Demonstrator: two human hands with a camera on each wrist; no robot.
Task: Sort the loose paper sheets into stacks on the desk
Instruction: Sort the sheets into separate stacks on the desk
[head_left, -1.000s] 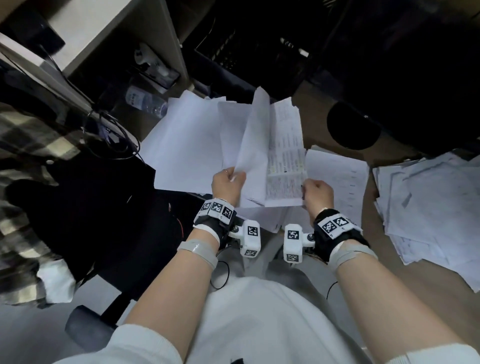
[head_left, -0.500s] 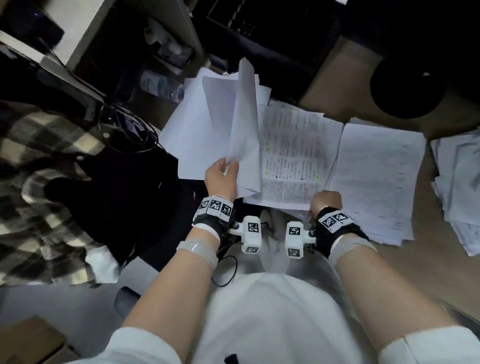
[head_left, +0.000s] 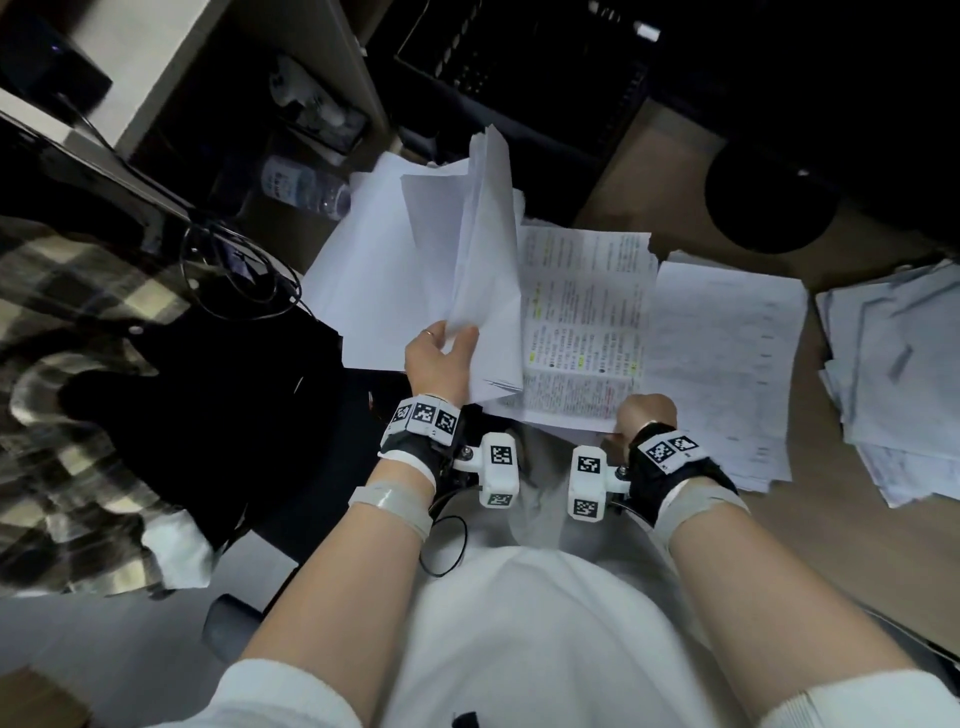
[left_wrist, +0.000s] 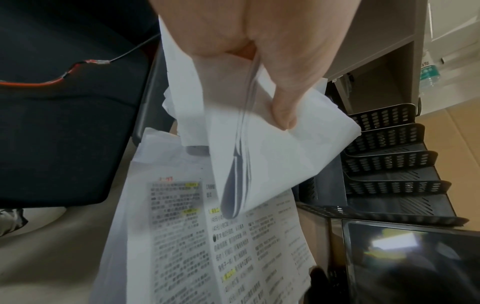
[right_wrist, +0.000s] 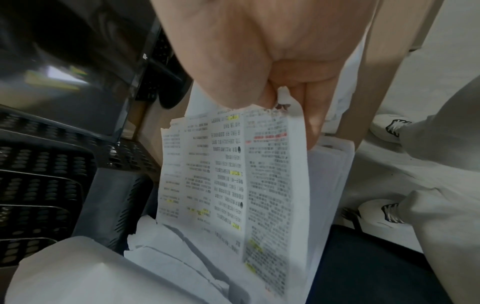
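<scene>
Left hand (head_left: 440, 358) pinching thin white sheets (head_left: 480, 270); right hand (head_left: 647, 413) gripping printed page (head_left: 582, 322). Beyond fingers, black holey trays (left_wrist: 389, 164). Right, messy paper pile (head_left: 893, 374) on table (head_left: 857, 545).

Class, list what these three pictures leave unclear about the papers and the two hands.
- Printed page: text too small in head view, blurred in both wrist views.
- Lifted sheets: count unclear, edges blur together.
- Right hand fingertips: hidden under the page in head view.
- Far-right pile: cut off by the frame edge.
</scene>
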